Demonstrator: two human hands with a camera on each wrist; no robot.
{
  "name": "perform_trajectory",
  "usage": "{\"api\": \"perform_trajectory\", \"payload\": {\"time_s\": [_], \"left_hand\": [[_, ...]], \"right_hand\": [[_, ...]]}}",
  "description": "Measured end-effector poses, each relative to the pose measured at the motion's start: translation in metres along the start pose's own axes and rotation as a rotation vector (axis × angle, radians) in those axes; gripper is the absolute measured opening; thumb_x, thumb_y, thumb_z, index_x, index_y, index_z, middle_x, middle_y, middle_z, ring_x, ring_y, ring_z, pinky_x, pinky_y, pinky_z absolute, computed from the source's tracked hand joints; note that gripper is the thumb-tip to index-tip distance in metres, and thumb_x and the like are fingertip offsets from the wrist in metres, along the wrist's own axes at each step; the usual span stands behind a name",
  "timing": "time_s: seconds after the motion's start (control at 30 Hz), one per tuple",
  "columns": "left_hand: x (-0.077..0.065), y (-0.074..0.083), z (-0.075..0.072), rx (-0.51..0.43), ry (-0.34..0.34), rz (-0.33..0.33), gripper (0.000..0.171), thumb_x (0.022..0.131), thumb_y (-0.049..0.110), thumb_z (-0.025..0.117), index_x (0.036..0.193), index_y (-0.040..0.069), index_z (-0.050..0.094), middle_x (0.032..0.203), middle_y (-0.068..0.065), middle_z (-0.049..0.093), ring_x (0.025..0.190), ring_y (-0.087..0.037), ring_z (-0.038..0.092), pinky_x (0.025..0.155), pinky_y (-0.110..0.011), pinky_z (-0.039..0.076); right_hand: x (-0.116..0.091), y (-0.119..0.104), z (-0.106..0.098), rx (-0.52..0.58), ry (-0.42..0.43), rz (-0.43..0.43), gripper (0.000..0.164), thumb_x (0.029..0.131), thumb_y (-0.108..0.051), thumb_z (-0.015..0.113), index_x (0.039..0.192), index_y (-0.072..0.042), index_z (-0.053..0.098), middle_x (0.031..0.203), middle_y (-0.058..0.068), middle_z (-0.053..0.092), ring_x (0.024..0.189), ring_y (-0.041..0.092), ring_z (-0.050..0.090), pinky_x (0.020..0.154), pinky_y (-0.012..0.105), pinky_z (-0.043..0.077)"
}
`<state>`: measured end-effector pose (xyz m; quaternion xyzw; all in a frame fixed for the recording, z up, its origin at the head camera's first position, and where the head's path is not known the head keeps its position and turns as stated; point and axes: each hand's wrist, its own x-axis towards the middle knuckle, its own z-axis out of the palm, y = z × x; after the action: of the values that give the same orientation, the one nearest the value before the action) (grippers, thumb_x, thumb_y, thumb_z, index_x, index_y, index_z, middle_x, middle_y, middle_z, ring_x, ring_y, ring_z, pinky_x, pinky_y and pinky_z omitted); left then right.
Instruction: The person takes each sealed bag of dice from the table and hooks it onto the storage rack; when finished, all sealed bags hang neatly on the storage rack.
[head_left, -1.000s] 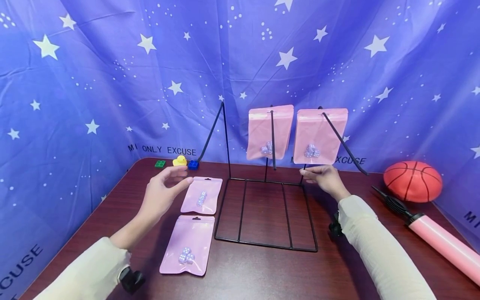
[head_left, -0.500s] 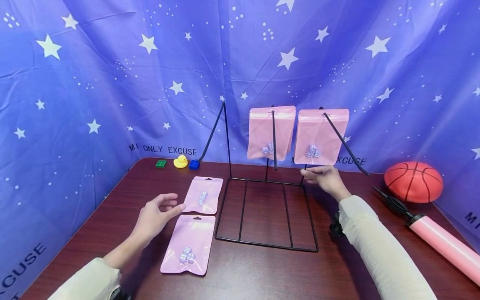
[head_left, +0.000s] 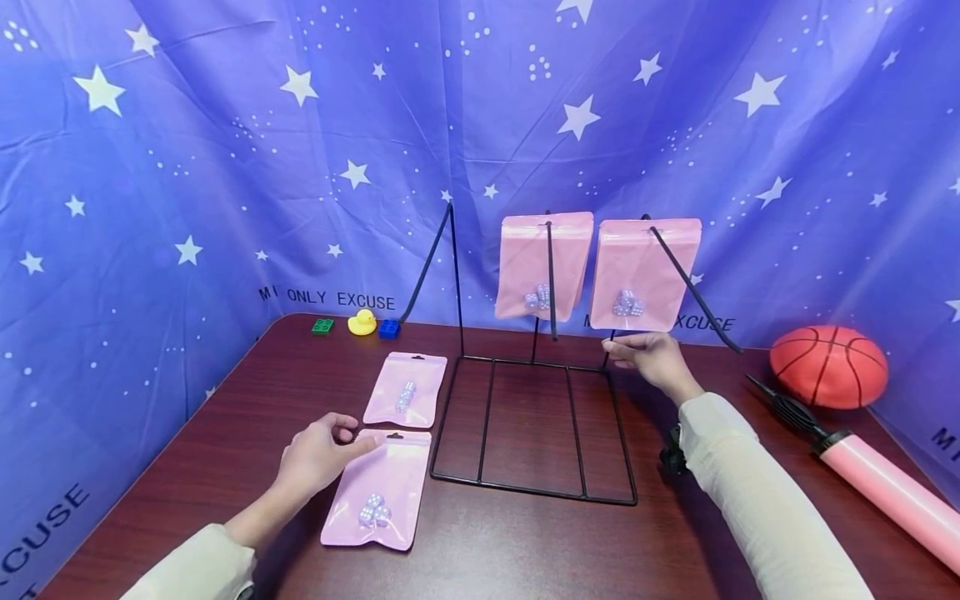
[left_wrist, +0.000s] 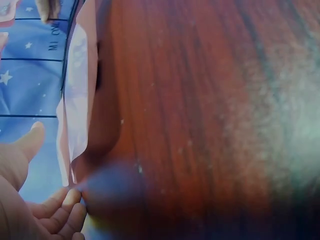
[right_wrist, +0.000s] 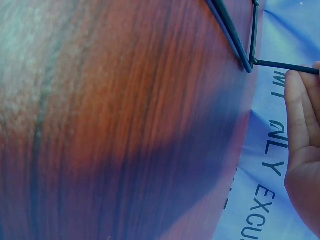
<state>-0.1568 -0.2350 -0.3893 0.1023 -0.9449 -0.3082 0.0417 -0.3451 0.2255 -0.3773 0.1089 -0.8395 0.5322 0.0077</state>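
Observation:
My left hand [head_left: 313, 454] is at the upper left corner of the nearer pink zip bag [head_left: 375, 475], which lies flat with several dice inside. Its thumb is over that corner; in the left wrist view the fingers are by the bag's [left_wrist: 80, 90] edge, thumb held apart. A second pink zip bag [head_left: 386, 387] of dice lies just beyond. With my right hand [head_left: 652, 362] I pinch an upright of the black wire display rack [head_left: 534, 492], below the right hanging bag [head_left: 630, 271]. Another hanging bag [head_left: 521, 258] is on the middle hook.
A green toy brick [head_left: 322, 327], a yellow rubber duck [head_left: 362, 322] and a blue toy brick [head_left: 389, 328] stand at the back left. On the right are a red ball [head_left: 828, 367] and a pink hand pump [head_left: 892, 492]. The rack's left hook [head_left: 427, 262] juts forward, bare.
My left hand has come down and toward me, from beside the farther flat bag to the nearer one's top corner. The right hand stays on the rack.

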Motion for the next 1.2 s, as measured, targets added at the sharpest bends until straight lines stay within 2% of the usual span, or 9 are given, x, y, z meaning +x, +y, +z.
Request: {"api": "perform_trajectory", "payload": {"time_s": [0.23, 0.43, 0.57, 0.83, 0.97, 1.1, 1.2], "left_hand": [[-0.003, 0.002, 0.004, 0.084, -0.013, -0.039, 0.063, 0.077, 0.056, 0.082, 0.107, 0.002, 0.068, 0.086, -0.002, 0.064, 0.087, -0.026, 0.062, 0.077, -0.051, 0.038], [-0.005, 0.009, 0.008, 0.190, -0.027, -0.044, 0.078, 0.071, 0.065, 0.081, 0.108, -0.002, 0.066, 0.097, -0.015, 0.067, 0.098, -0.038, 0.060, 0.078, -0.053, 0.041], [-0.007, 0.011, 0.010, 0.221, -0.017, -0.035, 0.078, 0.069, 0.063, 0.083, 0.107, -0.003, 0.066, 0.100, -0.019, 0.065, 0.099, -0.042, 0.058, 0.078, -0.053, 0.040], [-0.007, 0.012, 0.009, 0.204, -0.028, -0.034, 0.065, 0.073, 0.049, 0.085, 0.108, -0.004, 0.067, 0.102, -0.021, 0.064, 0.101, -0.045, 0.056, 0.081, -0.053, 0.041], [-0.007, 0.010, 0.008, 0.188, -0.032, -0.035, 0.059, 0.075, 0.044, 0.085, 0.106, -0.003, 0.068, 0.101, -0.021, 0.065, 0.100, -0.045, 0.057, 0.081, -0.054, 0.042], [-0.007, 0.009, 0.006, 0.162, -0.033, -0.039, 0.053, 0.074, 0.039, 0.085, 0.101, -0.001, 0.065, 0.092, -0.014, 0.066, 0.096, -0.041, 0.059, 0.080, -0.053, 0.042], [-0.007, 0.008, 0.005, 0.124, -0.038, -0.047, 0.049, 0.074, 0.035, 0.086, 0.098, 0.000, 0.060, 0.083, -0.008, 0.063, 0.089, -0.036, 0.060, 0.078, -0.051, 0.040]], "right_hand": [[0.000, 0.000, 0.000, -0.002, 0.004, -0.009, 0.038, 0.096, -0.014, 0.073, 0.119, 0.016, 0.066, 0.112, 0.030, 0.069, 0.091, 0.023, 0.075, 0.083, 0.041, 0.058], [0.001, 0.001, 0.000, -0.012, 0.006, -0.012, 0.037, 0.096, -0.015, 0.073, 0.118, 0.015, 0.068, 0.110, 0.028, 0.070, 0.090, 0.028, 0.075, 0.082, 0.042, 0.058], [0.001, 0.002, -0.001, -0.006, 0.007, -0.008, 0.037, 0.096, -0.014, 0.072, 0.117, 0.015, 0.068, 0.109, 0.028, 0.071, 0.089, 0.025, 0.075, 0.082, 0.041, 0.058], [0.001, 0.000, 0.000, 0.003, -0.003, -0.001, 0.037, 0.097, -0.014, 0.072, 0.119, 0.015, 0.067, 0.112, 0.027, 0.071, 0.089, 0.015, 0.074, 0.084, 0.042, 0.057], [0.000, -0.001, 0.000, 0.001, -0.001, -0.011, 0.036, 0.096, -0.013, 0.072, 0.118, 0.015, 0.067, 0.111, 0.028, 0.070, 0.089, 0.022, 0.075, 0.083, 0.042, 0.058], [0.000, -0.001, 0.000, -0.007, 0.008, -0.020, 0.035, 0.096, -0.013, 0.072, 0.117, 0.015, 0.068, 0.110, 0.029, 0.070, 0.089, 0.031, 0.075, 0.081, 0.042, 0.058], [0.000, 0.001, 0.000, -0.011, 0.009, -0.020, 0.035, 0.096, -0.014, 0.073, 0.117, 0.015, 0.068, 0.110, 0.028, 0.070, 0.089, 0.029, 0.075, 0.081, 0.041, 0.059]]}}
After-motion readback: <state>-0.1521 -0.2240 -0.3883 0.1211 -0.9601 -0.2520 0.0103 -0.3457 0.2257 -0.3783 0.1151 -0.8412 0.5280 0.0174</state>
